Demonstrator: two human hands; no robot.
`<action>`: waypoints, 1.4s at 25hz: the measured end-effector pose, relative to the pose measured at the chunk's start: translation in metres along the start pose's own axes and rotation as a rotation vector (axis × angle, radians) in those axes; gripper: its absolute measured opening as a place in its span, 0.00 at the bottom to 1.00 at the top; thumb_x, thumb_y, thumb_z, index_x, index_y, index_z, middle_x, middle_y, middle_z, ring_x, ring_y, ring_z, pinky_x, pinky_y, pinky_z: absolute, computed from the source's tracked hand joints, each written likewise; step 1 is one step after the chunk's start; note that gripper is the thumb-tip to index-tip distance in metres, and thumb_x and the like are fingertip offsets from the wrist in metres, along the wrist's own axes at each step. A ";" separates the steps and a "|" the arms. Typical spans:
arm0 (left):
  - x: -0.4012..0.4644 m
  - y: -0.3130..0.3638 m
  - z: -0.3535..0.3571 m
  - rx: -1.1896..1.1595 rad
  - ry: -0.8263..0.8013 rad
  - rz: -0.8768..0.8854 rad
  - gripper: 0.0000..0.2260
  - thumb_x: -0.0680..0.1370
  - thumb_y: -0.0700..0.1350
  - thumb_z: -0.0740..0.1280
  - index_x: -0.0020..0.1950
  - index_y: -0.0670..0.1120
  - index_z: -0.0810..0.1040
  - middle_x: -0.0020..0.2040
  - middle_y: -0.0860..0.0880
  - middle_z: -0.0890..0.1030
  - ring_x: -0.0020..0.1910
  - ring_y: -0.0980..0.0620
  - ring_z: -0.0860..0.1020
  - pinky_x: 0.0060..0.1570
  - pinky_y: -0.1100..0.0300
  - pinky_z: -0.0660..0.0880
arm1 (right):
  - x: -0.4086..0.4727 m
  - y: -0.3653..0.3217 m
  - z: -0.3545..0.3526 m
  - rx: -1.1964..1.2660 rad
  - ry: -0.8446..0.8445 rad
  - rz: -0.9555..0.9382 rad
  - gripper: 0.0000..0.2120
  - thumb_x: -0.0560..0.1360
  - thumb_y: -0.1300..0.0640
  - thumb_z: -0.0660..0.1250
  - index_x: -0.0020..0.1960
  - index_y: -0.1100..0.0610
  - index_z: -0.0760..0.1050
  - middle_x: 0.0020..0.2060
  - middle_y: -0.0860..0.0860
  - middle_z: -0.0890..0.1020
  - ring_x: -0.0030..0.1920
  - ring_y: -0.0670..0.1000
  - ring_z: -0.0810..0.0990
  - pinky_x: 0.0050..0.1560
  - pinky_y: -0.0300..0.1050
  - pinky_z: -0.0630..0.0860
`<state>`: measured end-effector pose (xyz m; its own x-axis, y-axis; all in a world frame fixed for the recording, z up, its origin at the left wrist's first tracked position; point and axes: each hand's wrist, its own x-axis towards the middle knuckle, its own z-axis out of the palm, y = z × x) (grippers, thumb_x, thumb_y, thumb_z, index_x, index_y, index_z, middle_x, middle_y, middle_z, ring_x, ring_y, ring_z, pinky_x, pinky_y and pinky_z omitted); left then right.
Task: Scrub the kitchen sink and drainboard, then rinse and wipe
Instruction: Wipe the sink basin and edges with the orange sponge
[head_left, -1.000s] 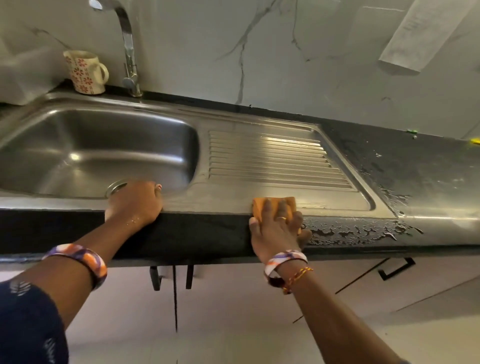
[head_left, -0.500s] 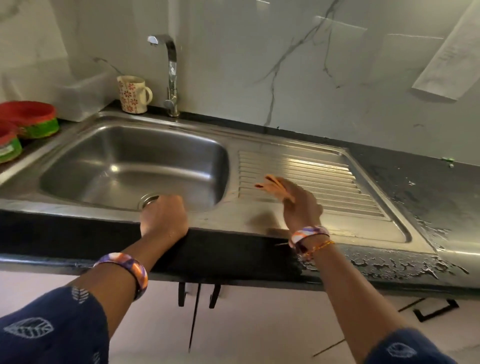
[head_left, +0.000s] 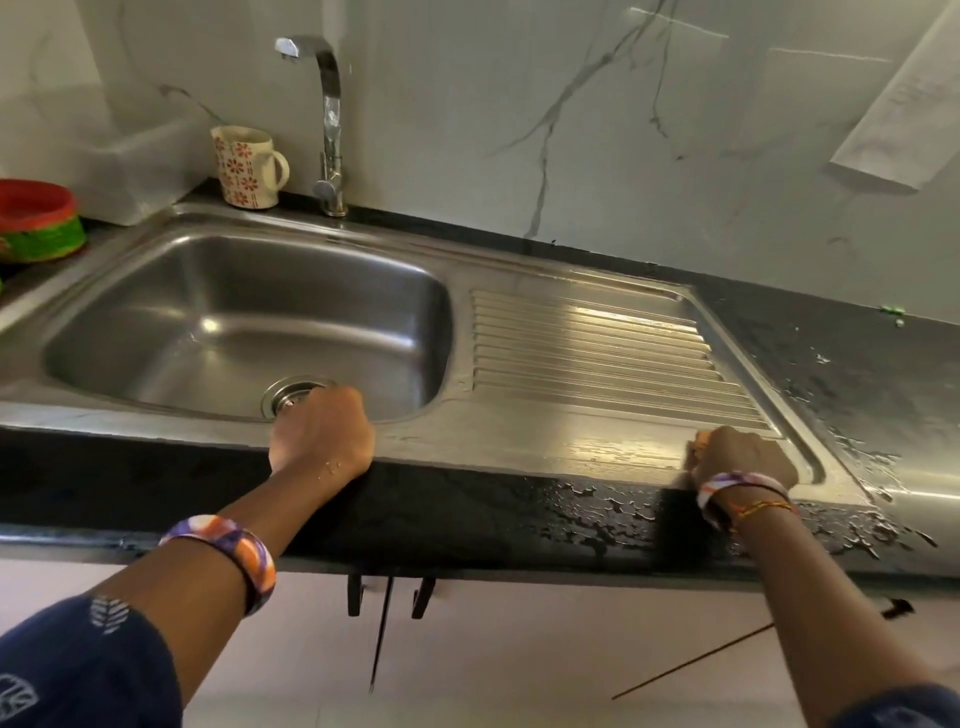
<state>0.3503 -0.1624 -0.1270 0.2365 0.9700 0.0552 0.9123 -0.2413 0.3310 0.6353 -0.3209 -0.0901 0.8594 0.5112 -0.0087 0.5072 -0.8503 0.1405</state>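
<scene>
The right hand (head_left: 743, 460) grips a soft orange sponge (head_left: 700, 440) on the slick wet drainboard (head_left: 597, 353) (best squeezed from above), the left hand (head_left: 322, 434) curled over the sink (head_left: 156, 408) rim.

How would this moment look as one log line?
left hand grips sink rim | right hand presses orange sponge on drainboard

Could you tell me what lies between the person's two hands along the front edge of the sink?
Only bare wet steel rim separates the left hand from the right hand, seen in the head view.
</scene>
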 end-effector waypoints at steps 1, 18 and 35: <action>0.000 0.000 0.000 0.019 0.010 0.002 0.10 0.76 0.38 0.58 0.46 0.43 0.80 0.47 0.43 0.80 0.46 0.43 0.79 0.49 0.50 0.78 | -0.006 -0.010 0.000 0.026 -0.047 -0.057 0.07 0.75 0.57 0.67 0.50 0.58 0.80 0.50 0.58 0.81 0.48 0.53 0.77 0.39 0.36 0.74; 0.009 -0.072 -0.035 0.066 -0.025 -0.175 0.11 0.79 0.44 0.58 0.50 0.43 0.79 0.51 0.40 0.80 0.52 0.42 0.77 0.50 0.55 0.70 | -0.116 -0.244 -0.038 0.641 -0.354 -0.849 0.16 0.75 0.49 0.63 0.31 0.55 0.75 0.31 0.53 0.77 0.38 0.54 0.76 0.37 0.42 0.67; 0.030 0.000 0.010 -0.172 -0.304 0.102 0.22 0.69 0.64 0.69 0.41 0.44 0.84 0.37 0.46 0.83 0.38 0.49 0.80 0.43 0.58 0.75 | 0.115 0.084 0.032 0.387 -0.008 -0.049 0.31 0.75 0.35 0.56 0.63 0.59 0.73 0.56 0.61 0.77 0.56 0.61 0.76 0.58 0.54 0.73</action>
<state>0.3610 -0.1337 -0.1343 0.4354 0.8824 -0.1782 0.8153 -0.3026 0.4936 0.7787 -0.3372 -0.1108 0.8333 0.5527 -0.0143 0.5331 -0.8100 -0.2443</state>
